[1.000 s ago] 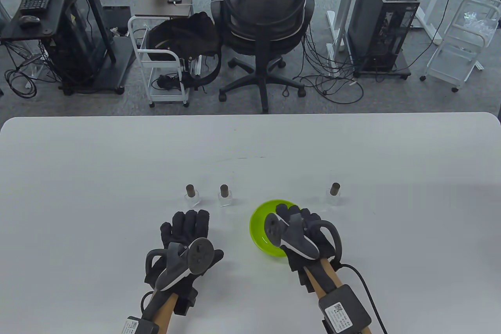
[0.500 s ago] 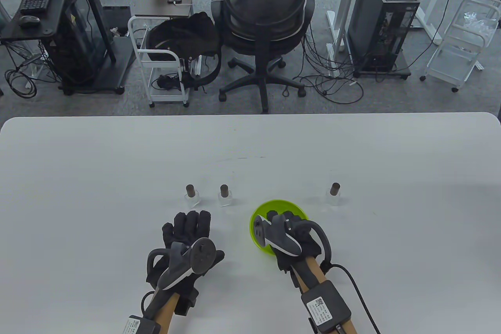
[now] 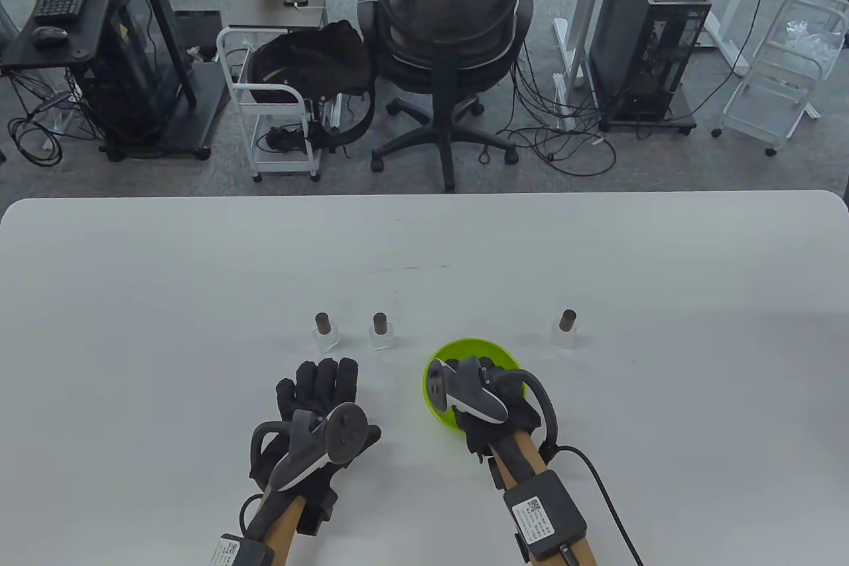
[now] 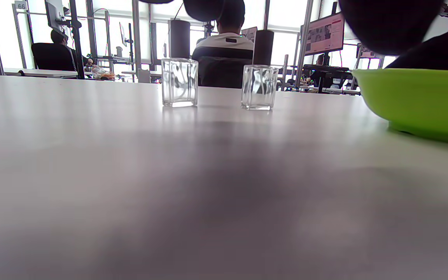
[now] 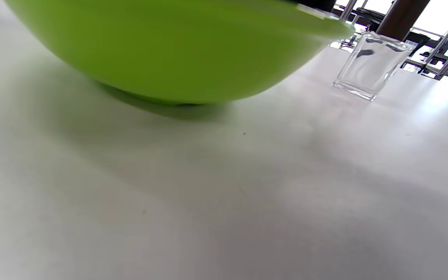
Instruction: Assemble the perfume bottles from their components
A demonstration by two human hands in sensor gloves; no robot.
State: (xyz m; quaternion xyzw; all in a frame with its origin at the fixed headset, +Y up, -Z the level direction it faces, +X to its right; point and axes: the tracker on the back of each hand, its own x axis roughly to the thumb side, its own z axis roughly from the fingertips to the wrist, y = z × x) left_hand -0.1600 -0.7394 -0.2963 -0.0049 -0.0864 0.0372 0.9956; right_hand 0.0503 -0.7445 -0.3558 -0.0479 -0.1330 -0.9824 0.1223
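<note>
Three clear glass bottles with dark caps stand on the white table: one [image 3: 325, 332] and a second [image 3: 381, 330] left of the green bowl [image 3: 464, 346], a third [image 3: 566, 327] to its right. My left hand [image 3: 325, 380] lies flat on the table just short of the two left bottles, fingers straight, holding nothing. My right hand [image 3: 489, 367] hangs over the bowl with its fingers dipped inside, hidden by the tracker. The left wrist view shows both left bottles [image 4: 179, 81] [image 4: 259, 86] and the bowl [image 4: 414, 101]. The right wrist view shows the bowl's underside [image 5: 169, 50] and the third bottle [image 5: 368, 66].
The table's far edge [image 3: 424, 196] borders an office floor with a chair [image 3: 451, 28], a white cart [image 3: 278, 108] and cables. Bare white tabletop spreads left, right and behind the bottles. What lies in the bowl is hidden.
My right hand has slid left and back over the bowl, its wrist rolling so the tracker now covers the fingers. The left hand and the bottles have stayed put.
</note>
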